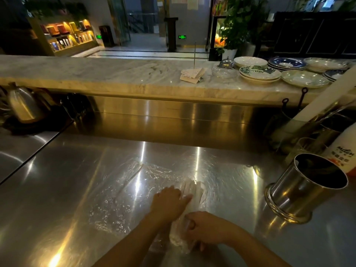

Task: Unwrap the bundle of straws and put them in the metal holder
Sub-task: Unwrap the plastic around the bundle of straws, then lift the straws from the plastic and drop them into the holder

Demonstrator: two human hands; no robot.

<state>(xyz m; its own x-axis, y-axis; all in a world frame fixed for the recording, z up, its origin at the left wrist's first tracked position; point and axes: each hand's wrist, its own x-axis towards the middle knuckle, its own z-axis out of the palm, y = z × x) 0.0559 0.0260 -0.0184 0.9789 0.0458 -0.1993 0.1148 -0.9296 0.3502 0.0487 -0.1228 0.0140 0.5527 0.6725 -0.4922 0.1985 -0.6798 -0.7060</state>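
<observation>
Now my right hand (204,228) grips the straws (190,191), my left hand (169,201) lies flat on them, so I should peel the wrap (123,189) slowly, not scattering them.

Shiny silver, white and blue things

The worktop (77,189) is shiny silver with yellow light streaks. The metal holder (306,191) is silver, dark inside. The bundle of straws (189,191) looks white in see-through wrap. The counter (96,72) is white-grey marble. One plate (260,72) has dark green leaves; another plate (287,63) is blue and white. The bottle (344,149) is white with orange.
</observation>
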